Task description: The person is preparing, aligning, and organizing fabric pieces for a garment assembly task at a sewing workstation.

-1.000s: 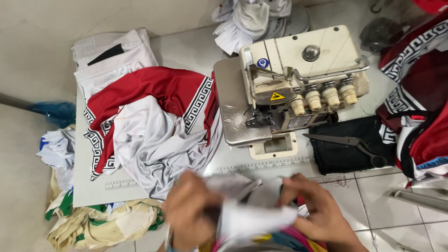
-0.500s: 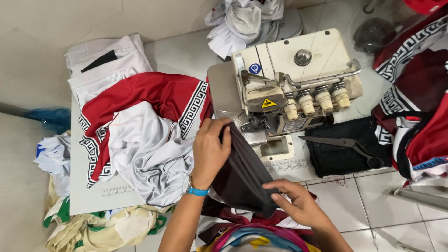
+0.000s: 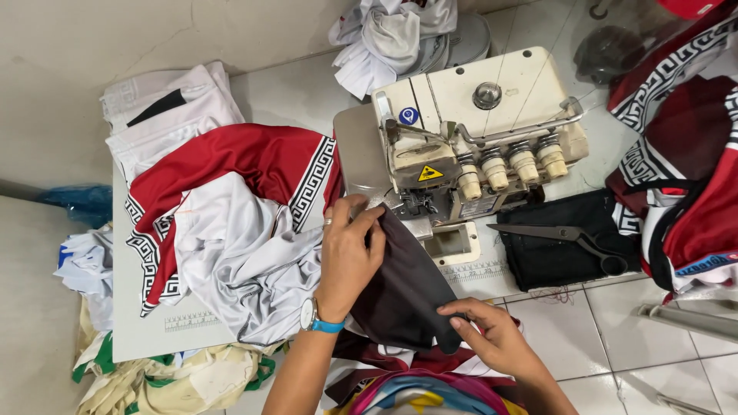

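A: What do the two hands hold?

B: One dark fabric piece (image 3: 403,288), at the lower centre. The left hand (image 3: 350,257) is closed on its upper edge, beside the one overlock machine (image 3: 469,131). The right hand (image 3: 492,338) pinches the lower corner with its fingers.

A: And around?

B: Four thread cones (image 3: 509,163) on the machine, one pair of scissors (image 3: 569,237) at right on black cloth (image 3: 553,257), one red-and-white garment (image 3: 231,215) at left.

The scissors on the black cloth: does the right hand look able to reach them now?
Probably yes. The scissors lie uncovered on the folded black cloth, up and right of the right hand, with bare table between. But that hand pinches the dark fabric piece, so it must let go first.
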